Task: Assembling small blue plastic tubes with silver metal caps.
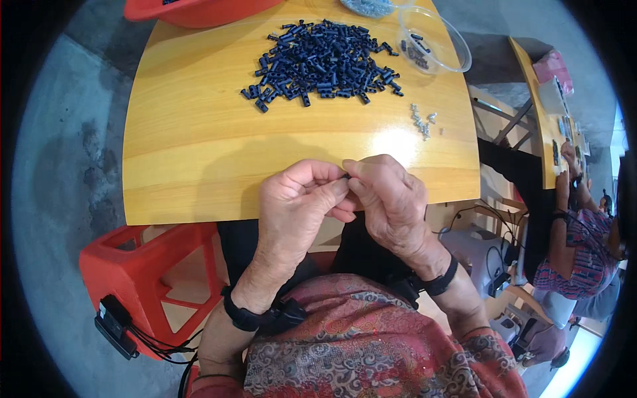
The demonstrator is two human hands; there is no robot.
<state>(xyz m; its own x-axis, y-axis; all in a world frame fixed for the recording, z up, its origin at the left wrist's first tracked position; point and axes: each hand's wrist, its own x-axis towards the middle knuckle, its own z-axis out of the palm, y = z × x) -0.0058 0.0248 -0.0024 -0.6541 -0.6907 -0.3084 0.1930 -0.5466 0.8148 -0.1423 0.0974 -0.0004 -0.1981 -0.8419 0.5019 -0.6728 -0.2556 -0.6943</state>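
Note:
Both my hands meet just above the table's near edge, fingertips together. Between the thumb and forefinger of my left hand [298, 205] is a small black part [346, 176], only its end showing. The fingers of my right hand [391, 199] are pinched right against that end; whatever they grip is too small and covered to name. Beyond my hands lies a heap of short black tubular pieces [325, 63], some with holes in the side. Small silver screws [421, 123] are scattered to the right of the heap.
A round clear tub [458, 66] with several dark pieces stands at the table's [186, 146] right edge. At the far side are a red basin [206, 14] and a clear dish of small silvery bits [368, 6]. A red stool [126, 265] stands lower left. Another person [570, 259] sits at right.

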